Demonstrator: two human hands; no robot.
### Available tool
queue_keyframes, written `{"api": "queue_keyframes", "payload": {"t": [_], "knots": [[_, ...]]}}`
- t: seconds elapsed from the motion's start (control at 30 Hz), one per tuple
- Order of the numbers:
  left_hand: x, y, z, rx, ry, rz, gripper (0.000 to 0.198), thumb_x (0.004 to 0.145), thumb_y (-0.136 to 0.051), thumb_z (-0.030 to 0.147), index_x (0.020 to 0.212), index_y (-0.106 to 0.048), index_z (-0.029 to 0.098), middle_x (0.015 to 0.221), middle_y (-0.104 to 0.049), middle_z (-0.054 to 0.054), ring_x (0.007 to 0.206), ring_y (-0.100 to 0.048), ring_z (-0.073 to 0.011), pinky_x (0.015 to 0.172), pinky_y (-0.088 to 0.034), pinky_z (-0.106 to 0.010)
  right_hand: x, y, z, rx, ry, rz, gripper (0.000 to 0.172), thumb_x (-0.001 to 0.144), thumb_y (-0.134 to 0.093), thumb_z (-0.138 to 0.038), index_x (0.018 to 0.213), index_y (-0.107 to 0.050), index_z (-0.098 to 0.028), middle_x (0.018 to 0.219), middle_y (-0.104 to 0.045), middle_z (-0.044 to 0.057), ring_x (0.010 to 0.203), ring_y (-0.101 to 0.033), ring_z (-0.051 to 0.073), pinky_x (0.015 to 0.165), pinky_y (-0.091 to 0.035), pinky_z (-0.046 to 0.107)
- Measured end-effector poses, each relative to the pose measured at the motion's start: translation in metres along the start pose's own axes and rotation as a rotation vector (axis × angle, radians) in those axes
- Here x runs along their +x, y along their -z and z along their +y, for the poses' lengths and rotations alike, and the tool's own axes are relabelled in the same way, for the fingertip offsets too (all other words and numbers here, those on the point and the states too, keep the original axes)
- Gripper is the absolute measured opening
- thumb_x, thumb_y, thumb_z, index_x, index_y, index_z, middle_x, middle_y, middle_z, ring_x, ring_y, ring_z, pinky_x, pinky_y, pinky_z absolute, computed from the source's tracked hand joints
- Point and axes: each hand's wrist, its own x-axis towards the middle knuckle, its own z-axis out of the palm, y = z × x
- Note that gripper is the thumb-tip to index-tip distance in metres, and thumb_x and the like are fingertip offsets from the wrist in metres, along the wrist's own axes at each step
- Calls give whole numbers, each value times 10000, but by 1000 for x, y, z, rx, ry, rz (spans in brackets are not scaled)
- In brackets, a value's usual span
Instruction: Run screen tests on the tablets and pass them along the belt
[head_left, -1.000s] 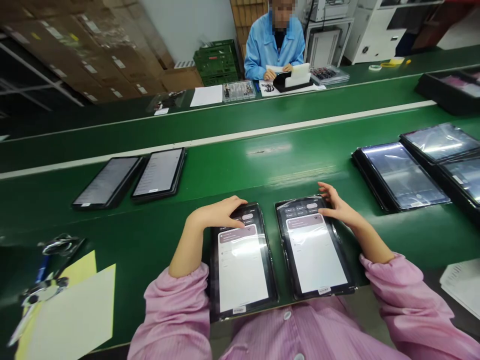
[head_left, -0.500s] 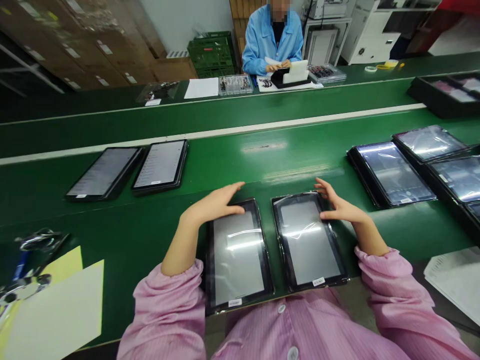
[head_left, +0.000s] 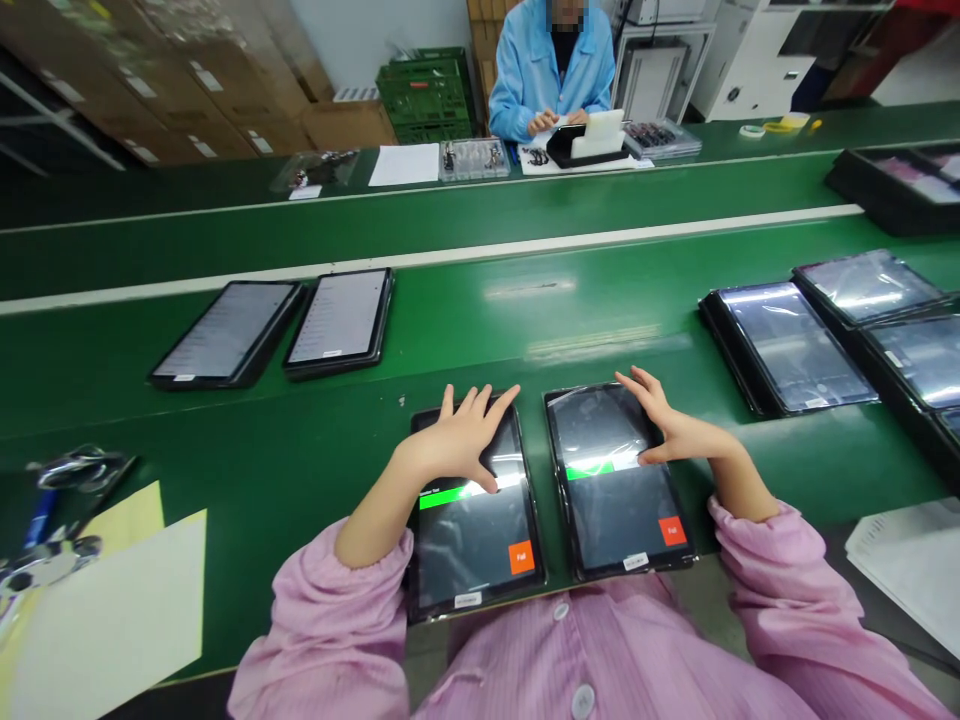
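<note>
Two tablets in clear film lie side by side at the near edge of the green bench. Over the upper part of the left tablet (head_left: 476,550) my left hand (head_left: 461,440) is spread, thumb above the screen; whether it touches the glass I cannot tell. My right hand (head_left: 660,415) is at the upper right edge of the right tablet (head_left: 619,510), fingers apart and thumb over the screen's side. Both screens are dark, with a green bar across the middle and an orange "Fail" box at the lower right.
Two more tablets (head_left: 341,318) lie at the left, and stacked tablets (head_left: 799,345) at the right. Yellow and white sheets (head_left: 112,600) and a tangled cable (head_left: 79,470) are at the near left, papers (head_left: 911,570) at the near right. A person in blue (head_left: 555,75) sits across the bench.
Both tablet screens went from plain grey to dark with green bars and orange boxes. My left hand moved right and lower over its tablet, fingers spreading. My right hand shifted slightly.
</note>
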Motion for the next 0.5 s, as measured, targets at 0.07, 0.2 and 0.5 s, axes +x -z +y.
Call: {"api": "queue_keyframes", "payload": {"t": [0.07, 0.2, 0.5], "knots": [[-5, 4, -6, -50, -46, -23, 1324, 709, -754, 648, 1562, 173, 240, 1631, -36, -305, 1512, -28, -455, 1118, 20, -745, -3, -2, 1, 53, -24, 89, 1207, 702, -800, -670, 1597, -83, -291, 1617, 37, 133, 1506, 86, 393, 1198, -183, 586], [-8, 8, -7, -105, -68, -43, 1042, 793, -702, 634, 1579, -96, 317, 1651, -42, -249, 1523, 15, -416, 1128, 27, -734, -17, -22, 12, 277, -158, 437, 833, 781, -723, -671, 1447, -380, -305, 1483, -359, 134, 1393, -379, 330, 1124, -399, 510], [2, 7, 17, -40, -29, -36, 670, 811, -727, 569, 1369, -518, 264, 1641, -128, -251, 1493, -4, -498, 1144, -74, -725, -40, -72, 5, 389, -340, 807, 369, 808, -709, -526, 1011, -670, -221, 976, -706, 79, 914, -669, 257, 871, -549, 403]]}}
